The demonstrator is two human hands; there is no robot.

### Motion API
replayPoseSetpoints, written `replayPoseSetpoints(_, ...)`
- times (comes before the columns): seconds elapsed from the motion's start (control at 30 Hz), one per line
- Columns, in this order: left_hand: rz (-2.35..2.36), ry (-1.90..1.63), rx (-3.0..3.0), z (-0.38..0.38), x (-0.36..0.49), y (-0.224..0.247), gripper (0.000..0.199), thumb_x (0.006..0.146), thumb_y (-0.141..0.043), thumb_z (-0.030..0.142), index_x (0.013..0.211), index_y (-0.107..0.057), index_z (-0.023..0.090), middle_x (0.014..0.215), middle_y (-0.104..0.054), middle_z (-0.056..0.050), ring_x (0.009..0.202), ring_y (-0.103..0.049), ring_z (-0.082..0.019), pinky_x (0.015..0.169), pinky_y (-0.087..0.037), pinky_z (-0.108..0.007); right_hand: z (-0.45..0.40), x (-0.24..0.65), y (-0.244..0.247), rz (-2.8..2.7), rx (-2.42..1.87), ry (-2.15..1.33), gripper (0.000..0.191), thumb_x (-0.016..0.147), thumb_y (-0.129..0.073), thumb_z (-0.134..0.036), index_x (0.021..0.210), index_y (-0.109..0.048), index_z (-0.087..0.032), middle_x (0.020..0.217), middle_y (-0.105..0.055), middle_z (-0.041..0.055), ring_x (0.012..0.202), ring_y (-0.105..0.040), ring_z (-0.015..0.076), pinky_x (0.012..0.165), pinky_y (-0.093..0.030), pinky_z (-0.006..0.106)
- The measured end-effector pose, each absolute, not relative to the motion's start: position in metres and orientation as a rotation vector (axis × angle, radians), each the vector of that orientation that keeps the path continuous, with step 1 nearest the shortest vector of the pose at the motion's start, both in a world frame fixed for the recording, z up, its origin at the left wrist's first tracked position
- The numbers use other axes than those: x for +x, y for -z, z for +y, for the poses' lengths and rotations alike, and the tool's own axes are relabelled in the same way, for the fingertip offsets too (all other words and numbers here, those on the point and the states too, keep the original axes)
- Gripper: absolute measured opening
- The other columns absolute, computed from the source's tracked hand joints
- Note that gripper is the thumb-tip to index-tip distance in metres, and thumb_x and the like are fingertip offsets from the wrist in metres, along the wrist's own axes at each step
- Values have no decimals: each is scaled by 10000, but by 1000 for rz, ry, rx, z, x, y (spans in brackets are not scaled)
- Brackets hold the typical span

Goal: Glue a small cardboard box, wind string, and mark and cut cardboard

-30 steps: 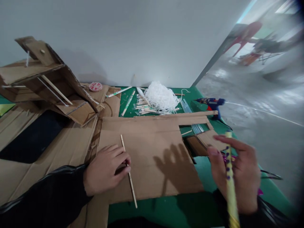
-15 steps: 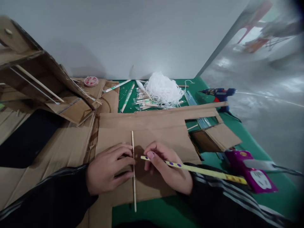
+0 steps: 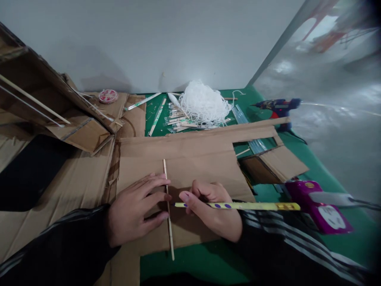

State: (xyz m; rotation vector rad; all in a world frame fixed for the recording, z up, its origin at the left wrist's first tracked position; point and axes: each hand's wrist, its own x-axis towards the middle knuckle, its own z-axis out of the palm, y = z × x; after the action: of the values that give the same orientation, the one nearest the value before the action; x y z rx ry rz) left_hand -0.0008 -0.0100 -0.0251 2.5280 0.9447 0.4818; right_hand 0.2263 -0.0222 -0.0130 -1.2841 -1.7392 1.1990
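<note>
A thin wooden stick (image 3: 170, 234) lies lengthwise on a flat piece of cardboard (image 3: 143, 153), its near end reaching over the green tabletop. The spread fingertips of my left hand (image 3: 137, 208) rest on and beside the stick, against the cardboard. To the right, my right hand (image 3: 212, 214) is closed around a yellow pen (image 3: 256, 205) with purple dots. The pen's tip points left and comes close to the stick; whether it touches the cardboard I cannot tell.
At the back are a heap of white string (image 3: 205, 104) and packaged sticks (image 3: 157, 117). A glue gun (image 3: 276, 105), a cardboard box (image 3: 275, 163) and a purple pack (image 3: 321, 206) stand right. A cardboard structure (image 3: 56, 99) and a black flat object (image 3: 34, 171) lie left.
The pen has swung level and its tip has come left to the stick. My right hand is slightly closer to the left one. The view has shifted a little.
</note>
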Motion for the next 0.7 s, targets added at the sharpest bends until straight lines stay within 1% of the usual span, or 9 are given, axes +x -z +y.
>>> replayPoseSetpoints(0.1,962,-516,2524,-10,1,24,204,864,-631,281,1058,-630,221,1307,-587,-80,1277,-496,-236,1134,-355,-448,-21,223,14,-1772,-1331,-1080,415,901,-575,-348,537,-476,-176,461,-557,-18,428,-483,76,427,-315,199)
replayPoseSetpoints(0.3,976,-528,2510,-11,2,23,194,852,-643,277,1039,-636,227,1289,-592,-80,1252,-514,-235,1129,-355,-455,-20,221,16,-1849,-1305,-958,403,901,-560,-290,531,-451,-173,462,-505,-42,425,-401,53,434,-286,190)
replayPoseSetpoints(0.4,982,-533,2511,-12,2,23,194,853,-644,273,1043,-630,233,1284,-589,-78,1251,-510,-228,1133,-347,-455,-20,221,17,-1874,-1298,-932,399,898,-557,-285,530,-452,-174,453,-461,-53,425,-364,53,431,-274,188)
replayPoseSetpoints(0.57,985,-529,2500,-11,3,22,183,848,-646,263,1028,-628,238,1272,-591,-81,1248,-508,-236,1117,-364,-462,-20,221,17,-1880,-1298,-917,402,893,-553,-276,525,-424,-178,454,-451,-54,421,-352,52,421,-258,189)
replayPoseSetpoints(0.7,978,-521,2494,-10,3,22,173,854,-637,261,1025,-627,235,1270,-587,-84,1252,-505,-234,1119,-363,-458,-21,220,16,-1885,-1301,-902,404,890,-546,-274,521,-413,-181,450,-388,-63,424,-321,56,416,-242,196)
